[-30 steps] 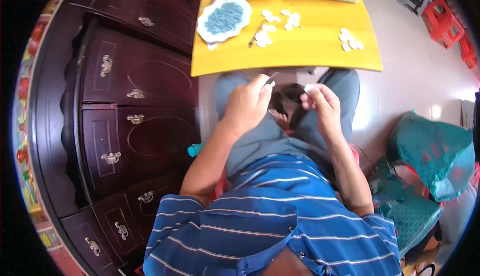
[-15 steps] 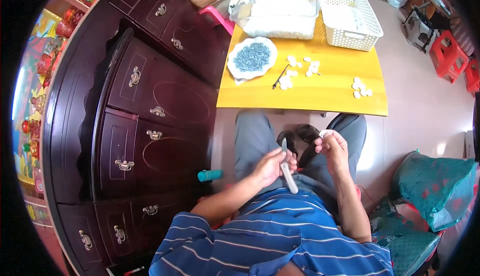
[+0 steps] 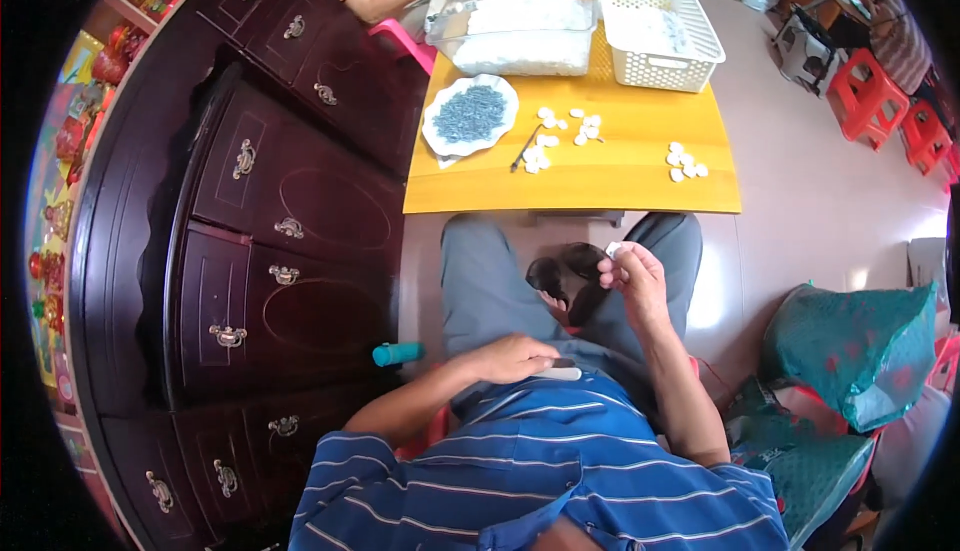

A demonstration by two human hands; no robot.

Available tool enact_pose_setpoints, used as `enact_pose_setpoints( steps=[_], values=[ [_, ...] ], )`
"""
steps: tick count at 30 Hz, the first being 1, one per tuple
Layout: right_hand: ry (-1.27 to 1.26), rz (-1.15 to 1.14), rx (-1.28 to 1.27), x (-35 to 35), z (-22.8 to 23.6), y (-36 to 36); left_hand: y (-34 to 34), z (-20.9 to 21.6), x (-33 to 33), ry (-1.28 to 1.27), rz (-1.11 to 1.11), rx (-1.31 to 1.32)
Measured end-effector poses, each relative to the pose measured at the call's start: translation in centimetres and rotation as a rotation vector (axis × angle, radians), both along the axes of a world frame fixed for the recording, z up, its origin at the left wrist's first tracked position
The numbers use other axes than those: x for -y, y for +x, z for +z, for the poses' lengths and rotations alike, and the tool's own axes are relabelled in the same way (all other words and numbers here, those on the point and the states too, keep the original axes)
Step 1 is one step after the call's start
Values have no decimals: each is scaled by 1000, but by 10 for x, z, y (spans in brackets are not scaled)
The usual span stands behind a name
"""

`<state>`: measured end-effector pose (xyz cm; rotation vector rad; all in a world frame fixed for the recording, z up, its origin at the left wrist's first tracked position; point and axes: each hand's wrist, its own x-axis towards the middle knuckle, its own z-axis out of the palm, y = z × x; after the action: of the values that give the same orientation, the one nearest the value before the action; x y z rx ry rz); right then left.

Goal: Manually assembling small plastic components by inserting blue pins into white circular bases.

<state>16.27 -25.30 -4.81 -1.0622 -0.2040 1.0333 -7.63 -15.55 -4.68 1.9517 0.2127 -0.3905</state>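
While L hand [image 3: 512,358] grips knife [image 3: 560,374], jutting to its rt | R hand [image 3: 637,273] pinches wht pc [image 3: 613,248] at far end

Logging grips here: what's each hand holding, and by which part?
The right hand pinches a small white piece by its near edge. The left hand holds a pale-handled tool; exactly where along it is unclear.

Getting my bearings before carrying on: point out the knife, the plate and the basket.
Knife [image 3: 562,374]: head view, on its pale handle.
Plate [image 3: 511,104]: head view, on its white rim, right side.
Basket [image 3: 658,73]: head view, on its near wall.
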Motion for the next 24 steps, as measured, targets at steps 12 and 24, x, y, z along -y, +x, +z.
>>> enact_pose_setpoints(
  steps=[12,24],
  values=[
    [38,23,-38,11,-10,-14,-30,-21,-27,-565,529,-196],
    [21,76,-50,9,-4,-9,3,97,-221,-19,1209,410]
  ],
)
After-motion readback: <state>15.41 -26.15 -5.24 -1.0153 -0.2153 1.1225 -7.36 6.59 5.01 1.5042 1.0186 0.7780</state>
